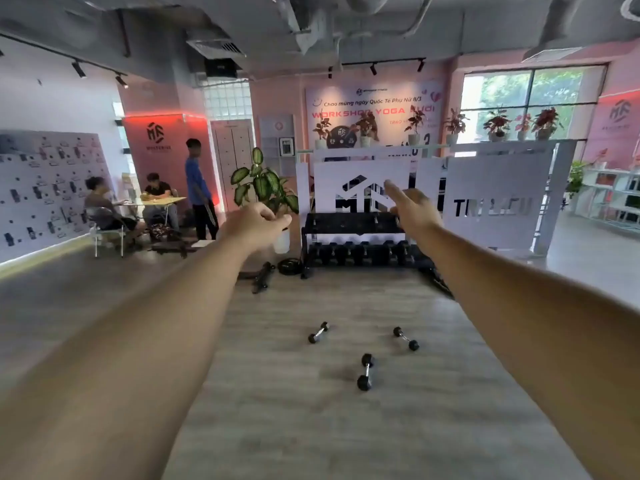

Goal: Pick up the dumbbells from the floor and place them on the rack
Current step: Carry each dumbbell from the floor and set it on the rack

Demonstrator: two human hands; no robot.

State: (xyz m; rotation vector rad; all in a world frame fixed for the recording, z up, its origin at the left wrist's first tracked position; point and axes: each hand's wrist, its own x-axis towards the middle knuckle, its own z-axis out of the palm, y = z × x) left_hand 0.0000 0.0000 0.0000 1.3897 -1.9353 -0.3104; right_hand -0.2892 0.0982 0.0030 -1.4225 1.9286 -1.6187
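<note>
Three small black dumbbells lie on the grey wood floor ahead of me: one on the left (318,332), one on the right (406,338), and the nearest one in the middle (365,372). Farther back stands the black dumbbell rack (353,227), its lower shelf filled with several black dumbbells. Both my arms stretch forward at chest height, far above the floor dumbbells. My left hand (254,226) is loosely curled and holds nothing. My right hand (412,207) has its fingers spread, empty, in front of the rack's top shelf.
A potted plant (265,188) stands left of the rack, with a bar and a weight plate (290,265) on the floor beside it. White logo panels (498,199) rise behind the rack. Three people are at a table (162,201) at the left.
</note>
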